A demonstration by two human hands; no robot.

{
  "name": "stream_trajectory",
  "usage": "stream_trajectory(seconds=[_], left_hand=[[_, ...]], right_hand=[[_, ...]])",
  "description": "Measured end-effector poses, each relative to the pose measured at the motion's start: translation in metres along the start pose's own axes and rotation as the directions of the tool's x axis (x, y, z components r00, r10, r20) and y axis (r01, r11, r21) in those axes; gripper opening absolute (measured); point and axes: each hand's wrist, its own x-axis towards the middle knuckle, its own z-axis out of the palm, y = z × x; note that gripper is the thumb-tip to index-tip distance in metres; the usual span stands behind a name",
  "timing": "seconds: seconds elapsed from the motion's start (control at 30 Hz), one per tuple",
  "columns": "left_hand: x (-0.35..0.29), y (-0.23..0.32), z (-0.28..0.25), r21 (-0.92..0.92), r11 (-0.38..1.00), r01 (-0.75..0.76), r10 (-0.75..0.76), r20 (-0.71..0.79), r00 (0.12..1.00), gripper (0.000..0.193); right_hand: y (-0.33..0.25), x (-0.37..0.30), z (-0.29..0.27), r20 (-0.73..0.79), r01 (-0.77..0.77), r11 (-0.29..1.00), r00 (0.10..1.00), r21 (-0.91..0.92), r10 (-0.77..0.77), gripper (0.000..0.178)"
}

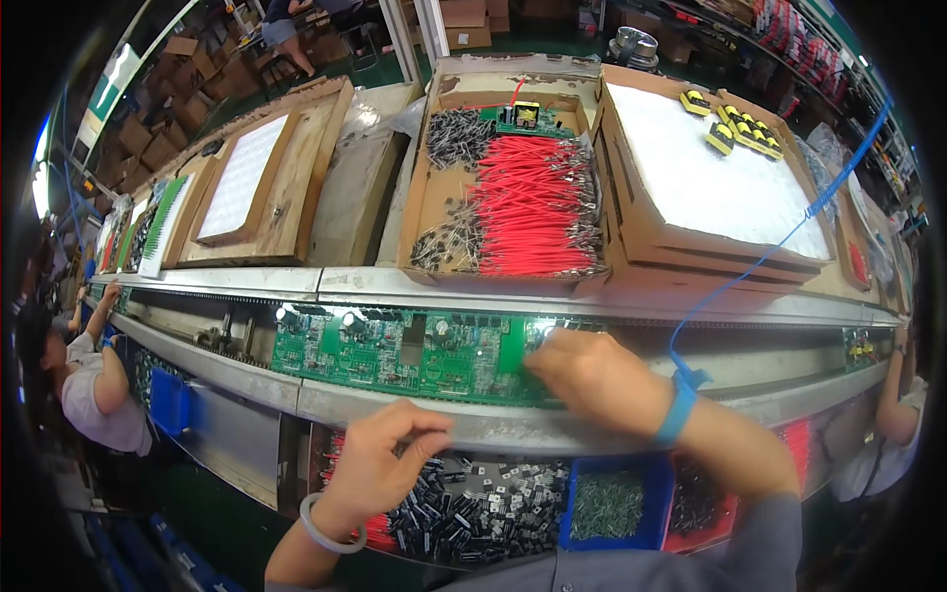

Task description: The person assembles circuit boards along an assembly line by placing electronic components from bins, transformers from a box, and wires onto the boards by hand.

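Note:
Green circuit boards [449, 353] sit in a row on the metal rail in front of me. My right hand [604, 380] is over the right end of this row, its fingertips closed together and down at the board. Whatever they pinch is hidden. A blue wrist strap [679, 407] circles that wrist. My left hand [387, 452] hovers above the parts trays, nearer to me than the rail. Its fingers are curled toward the thumb, and anything between them is too small to make out. Below it lie black cylindrical capacitors [434, 508] and black components with metal tabs [518, 503].
A blue bin [659, 503] of small metal parts stands beside the capacitors. Behind the rail, a cardboard box [444, 183] holds red wires [533, 207]; a white foam tray [681, 178] carries yellow-black transformers [752, 128]. A blue coiled cord [760, 261] crosses the right side. Co-workers flank the line.

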Motion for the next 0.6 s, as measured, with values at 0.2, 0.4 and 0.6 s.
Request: stream_trajectory(seconds=[0.2,0.4,0.6], left_hand=[[-0.018,0.000,0.004,-0.040,0.999,0.002,-0.001,0.019,1.000,0.009],[-0.028,-0.007,0.015,-0.192,0.971,0.144,-0.146,0.003,0.989,0.005],[-0.028,-0.014,0.017,-0.108,0.993,0.041,-0.033,0.073,0.997,0.014]], right_hand=[[0.002,0.003,0.003,0.050,0.071,0.992,0.997,-0.102,-0.066,0.022],[0.004,-0.001,0.006,0.018,0.110,0.980,0.994,-0.166,-0.108,0.027],[0.007,-0.004,0.012,-0.022,0.130,0.971,0.990,-0.201,-0.137,0.031]])
